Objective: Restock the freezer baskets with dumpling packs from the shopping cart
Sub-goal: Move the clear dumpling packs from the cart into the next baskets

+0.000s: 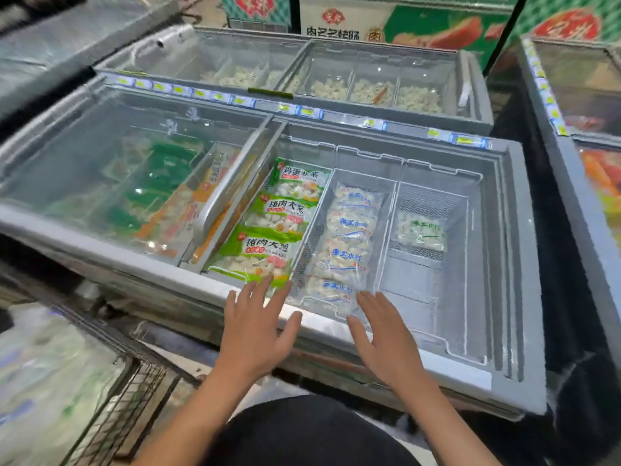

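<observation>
A grey chest freezer (pixel 514 297) fills most of the view, its right half uncovered and the glass lid (pixel 111 183) slid over the left half, blurred green and orange packs seen beneath it. A second freezer (pixel 477 105) with loose dumplings is seen behind, and printed posters (pixel 420 25) stand along the back. At lower left a wire shopping cart (pixel 134 391) is seen, its contents too blurred to tell. Three wire baskets are set side by side in the open half. The left basket (pixel 242 203) is filled by three green dumpling packs (pixel 268 243) laid in a row. The middle basket (pixel 311 243) is lined with clear blue-lettered packs (pixel 349 227) – four overlapping front to back. The right basket (pixel 467 264) holds one clear green-lettered pack (pixel 420 230) at its far end. Both hands are held flat over the freezer's front rim, fingers straight and spread, nothing gripped – the left hand (pixel 252 331) just short of the nearest green pack, the right hand (pixel 386 341) at the front edge of the nearest clear pack; contact cannot be told.
</observation>
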